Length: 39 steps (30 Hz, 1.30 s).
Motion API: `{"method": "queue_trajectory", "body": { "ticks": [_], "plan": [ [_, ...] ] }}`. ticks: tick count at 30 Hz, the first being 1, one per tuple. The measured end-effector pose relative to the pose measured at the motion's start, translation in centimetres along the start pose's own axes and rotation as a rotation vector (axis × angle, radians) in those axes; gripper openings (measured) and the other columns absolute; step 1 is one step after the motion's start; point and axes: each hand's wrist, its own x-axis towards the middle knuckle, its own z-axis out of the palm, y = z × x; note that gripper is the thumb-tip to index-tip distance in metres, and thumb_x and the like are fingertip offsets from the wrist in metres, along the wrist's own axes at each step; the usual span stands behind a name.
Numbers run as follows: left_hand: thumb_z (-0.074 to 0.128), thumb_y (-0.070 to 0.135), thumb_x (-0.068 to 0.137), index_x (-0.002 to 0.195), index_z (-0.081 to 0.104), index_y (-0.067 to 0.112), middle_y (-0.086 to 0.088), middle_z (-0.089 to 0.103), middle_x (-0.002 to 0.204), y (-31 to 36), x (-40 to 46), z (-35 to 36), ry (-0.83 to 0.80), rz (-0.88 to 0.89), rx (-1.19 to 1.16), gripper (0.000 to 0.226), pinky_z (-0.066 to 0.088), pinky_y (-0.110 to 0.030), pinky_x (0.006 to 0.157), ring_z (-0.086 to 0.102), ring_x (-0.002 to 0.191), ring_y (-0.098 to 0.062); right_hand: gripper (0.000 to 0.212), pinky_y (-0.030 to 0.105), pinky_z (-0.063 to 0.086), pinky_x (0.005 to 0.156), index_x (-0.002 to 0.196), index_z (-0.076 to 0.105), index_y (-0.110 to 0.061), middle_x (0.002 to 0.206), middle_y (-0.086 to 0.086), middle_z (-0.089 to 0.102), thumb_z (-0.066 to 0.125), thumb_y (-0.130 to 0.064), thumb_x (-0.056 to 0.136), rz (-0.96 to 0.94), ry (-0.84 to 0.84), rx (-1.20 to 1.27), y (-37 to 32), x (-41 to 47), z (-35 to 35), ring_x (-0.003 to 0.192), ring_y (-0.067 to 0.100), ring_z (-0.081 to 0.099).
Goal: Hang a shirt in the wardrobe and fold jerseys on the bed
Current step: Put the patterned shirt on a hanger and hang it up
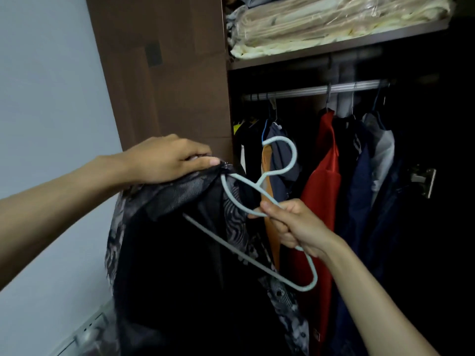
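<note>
Item: dark patterned shirt, held up in front of the open wardrobe, left of the hanging rail. Left hand: fingers curled, pinching the shirt's top edge. Right hand: fingers clamped round the pale blue hanger, one arm of which is tucked under the shirt. Behind: red garment, navy garments on the rail; bagged bedding on the shelf above.

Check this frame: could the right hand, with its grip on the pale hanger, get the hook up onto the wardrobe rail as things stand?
Probably yes. The right hand holds the hanger below the rail, and a bare stretch of rail shows between the hung clothes. The shirt is only half on, though.
</note>
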Motion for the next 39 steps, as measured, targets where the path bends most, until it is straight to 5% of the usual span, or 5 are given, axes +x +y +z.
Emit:
{"method": "queue_trajectory", "body": {
  "ticks": [4,7,12,20,39],
  "plan": [
    [0.026,0.085,0.084,0.084,0.063,0.030,0.013,0.064,0.076,-1.7,-0.8,0.6,0.058,0.015,-0.011,0.066,0.054,-0.038,0.070,0.061,0.071,0.000,0.043,0.021,0.029,0.039,0.101,0.076,-0.006,0.051,0.000,0.037,0.058,-0.044,0.091,-0.015,-0.026,0.226,0.6,0.3,-0.4,0.036,0.007,0.035],
    [0.039,0.080,0.086,0.080,0.064,0.016,-0.003,0.059,0.064,-3.1,-0.7,-0.7,0.156,0.026,-0.197,0.069,0.048,-0.040,0.064,0.055,0.060,-0.009,0.052,0.033,0.058,0.080,0.118,0.068,-0.004,0.088,0.010,0.072,0.046,-0.047,0.097,0.035,-0.055,0.496,2.5,1.4,-0.8,0.082,0.022,0.074],
    [0.042,0.075,0.089,0.080,0.062,0.006,-0.023,0.058,0.071,-3.8,0.1,-3.4,0.291,0.023,-0.273,0.073,0.042,-0.043,0.063,0.046,0.062,-0.013,0.044,0.029,0.046,0.106,0.124,0.069,-0.028,0.118,-0.007,0.071,0.080,-0.040,0.083,0.225,-0.070,0.022,8.3,2.1,4.6,0.112,0.008,0.066],
    [0.044,0.076,0.088,0.082,0.068,0.013,-0.003,0.064,0.065,-7.8,-2.0,-5.5,0.303,-0.094,-0.135,0.067,0.045,-0.029,0.061,0.050,0.055,-0.003,0.042,0.015,0.030,0.052,0.061,0.047,-0.031,0.044,-0.022,0.047,0.071,-0.026,0.095,-0.043,0.109,-0.478,5.5,4.1,3.7,0.048,-0.007,0.047],
    [0.027,0.086,0.086,0.078,0.059,0.032,0.003,0.067,0.068,-6.6,-9.2,0.5,0.387,-0.347,0.212,0.063,0.052,-0.037,0.061,0.068,0.072,-0.031,0.046,0.027,0.040,0.071,0.071,0.052,-0.014,0.078,0.009,0.049,0.081,-0.048,0.080,0.058,0.104,-0.588,-10.8,9.4,1.2,0.069,0.018,0.051]
  ]
}}
